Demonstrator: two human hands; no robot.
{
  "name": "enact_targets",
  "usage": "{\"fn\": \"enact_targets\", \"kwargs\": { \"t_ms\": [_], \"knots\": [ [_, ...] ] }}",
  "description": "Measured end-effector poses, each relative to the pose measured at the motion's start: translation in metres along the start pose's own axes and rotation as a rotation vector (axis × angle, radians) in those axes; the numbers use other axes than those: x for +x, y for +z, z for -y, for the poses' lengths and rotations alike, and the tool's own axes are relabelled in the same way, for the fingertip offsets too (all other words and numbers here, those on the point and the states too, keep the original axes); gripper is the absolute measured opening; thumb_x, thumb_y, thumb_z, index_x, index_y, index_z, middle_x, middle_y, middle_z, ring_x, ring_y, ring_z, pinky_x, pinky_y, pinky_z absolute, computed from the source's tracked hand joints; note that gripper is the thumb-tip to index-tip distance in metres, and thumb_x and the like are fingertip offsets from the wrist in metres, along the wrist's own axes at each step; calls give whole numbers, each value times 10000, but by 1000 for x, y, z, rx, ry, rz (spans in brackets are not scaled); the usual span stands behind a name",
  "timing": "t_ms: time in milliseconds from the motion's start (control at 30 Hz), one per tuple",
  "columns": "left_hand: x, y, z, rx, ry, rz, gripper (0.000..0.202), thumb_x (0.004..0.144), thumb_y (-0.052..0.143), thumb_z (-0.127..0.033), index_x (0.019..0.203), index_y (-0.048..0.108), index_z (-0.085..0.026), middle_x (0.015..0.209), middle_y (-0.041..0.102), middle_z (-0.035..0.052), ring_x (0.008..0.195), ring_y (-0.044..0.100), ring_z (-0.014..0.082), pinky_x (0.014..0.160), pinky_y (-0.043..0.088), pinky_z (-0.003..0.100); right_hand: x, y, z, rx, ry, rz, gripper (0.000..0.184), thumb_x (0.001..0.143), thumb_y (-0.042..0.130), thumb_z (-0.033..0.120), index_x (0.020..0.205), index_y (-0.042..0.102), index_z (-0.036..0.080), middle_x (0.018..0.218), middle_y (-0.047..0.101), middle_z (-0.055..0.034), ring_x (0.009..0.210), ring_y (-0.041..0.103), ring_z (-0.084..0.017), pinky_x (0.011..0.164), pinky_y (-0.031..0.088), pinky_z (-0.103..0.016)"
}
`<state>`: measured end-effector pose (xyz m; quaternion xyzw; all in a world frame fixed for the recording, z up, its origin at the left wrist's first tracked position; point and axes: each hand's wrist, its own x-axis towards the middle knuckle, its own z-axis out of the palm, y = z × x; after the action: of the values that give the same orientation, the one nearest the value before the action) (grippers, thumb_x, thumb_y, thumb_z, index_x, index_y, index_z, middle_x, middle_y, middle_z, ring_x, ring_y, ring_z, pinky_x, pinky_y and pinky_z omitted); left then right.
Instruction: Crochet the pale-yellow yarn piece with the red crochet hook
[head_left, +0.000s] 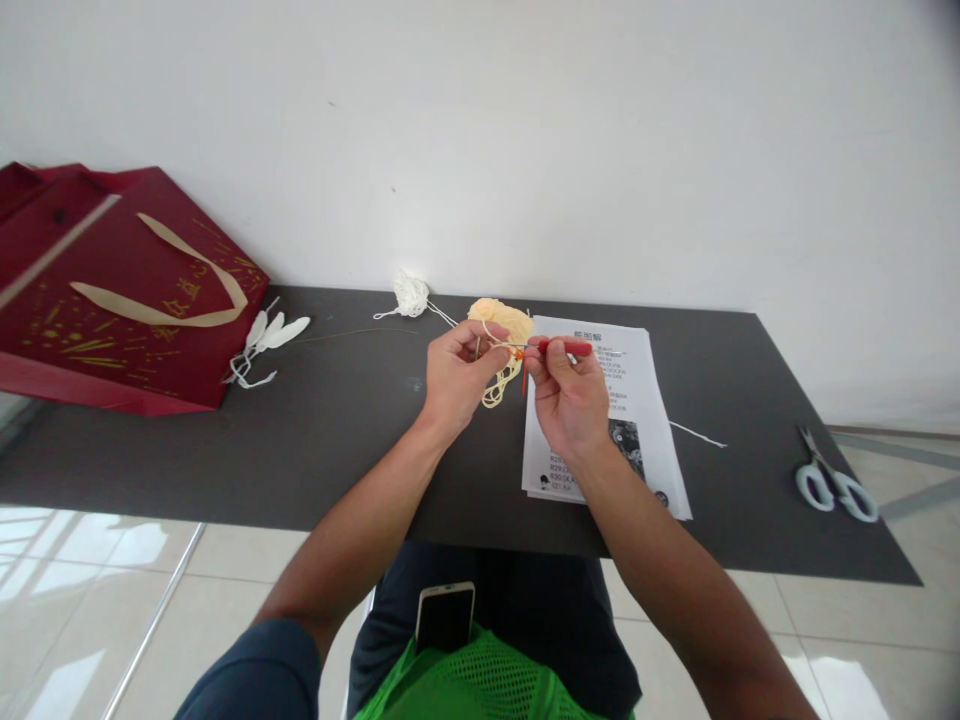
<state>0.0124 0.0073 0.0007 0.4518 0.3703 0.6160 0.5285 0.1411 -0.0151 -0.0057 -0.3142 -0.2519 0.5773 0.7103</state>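
My left hand (457, 372) is closed, pinching a strand of pale yellow yarn (504, 330) and a tiny orange piece of crochet work (519, 353) above the dark table (337, 440). My right hand (566, 395) is closed round a red-handled crochet hook (566, 346), whose tip points left into the orange piece. The yellow yarn bundle lies just behind my hands, with a loop hanging below my left hand.
A printed instruction sheet (637, 400) lies under my right hand. A white yarn ball (411, 294) sits by the wall. A red gift bag (112, 290) and white feathers (270, 335) lie at the left. Scissors (832, 480) rest at the right. A phone (445, 615) lies on my lap.
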Motion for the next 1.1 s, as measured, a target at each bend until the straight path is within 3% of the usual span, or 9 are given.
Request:
{"fn": "enact_targets", "kwargs": {
  "t_ms": [133,333,567,767,867,1000,1100],
  "knots": [
    [1,0,1,7,28,20,420,711,795,-144,1120,723,-206,816,693,-21,638,571,60,628,459,201,-1,3,0,-18,-23,-26,176,808,825,302,874,694,205,894,807,14,724,761,-62,739,652,-142],
    [0,0,0,91,33,-8,625,736,794,-172,1341,650,-229,816,705,-28,551,507,40,543,404,195,-5,6,-1,-94,-96,-31,175,838,795,324,901,674,214,900,805,7,730,764,-89,717,655,-192],
    [3,-2,2,29,55,-6,531,745,808,-216,1265,703,-235,797,724,-24,664,619,76,661,488,222,-5,7,-2,-147,-146,-10,150,860,767,330,914,668,232,900,799,15,715,738,-108,716,649,-266],
    [0,2,-1,-55,-9,-15,544,704,842,-196,1231,711,-229,811,742,-18,690,646,87,660,485,220,-11,6,-5,-285,-215,-8,139,868,757,332,969,753,237,909,811,-12,716,740,-130,736,651,-305],
    [-1,4,-6,-162,-134,-49,573,676,866,-194,1227,709,-222,756,722,-31,550,540,42,513,367,179,-20,5,-6,-456,-311,-8,160,864,760,284,1020,794,276,892,814,-10,740,754,-149,760,662,-318],
    [1,2,-10,-317,-273,-67,581,643,887,-173,1196,715,-225,711,682,-50,449,384,3,423,229,176,-29,2,-8,-632,-493,102,217,838,774,225,1014,811,345,1142,803,5,1038,759,-206,1020,627,-415],
    [4,-1,-10,-366,-337,-51,564,641,872,-151,1177,714,-224,638,608,-82,414,307,-6,404,205,172,-27,0,-9,-580,-417,126,216,840,775,228,1017,812,346,1163,798,10,1005,764,-198,966,647,-402]
  ]
}}
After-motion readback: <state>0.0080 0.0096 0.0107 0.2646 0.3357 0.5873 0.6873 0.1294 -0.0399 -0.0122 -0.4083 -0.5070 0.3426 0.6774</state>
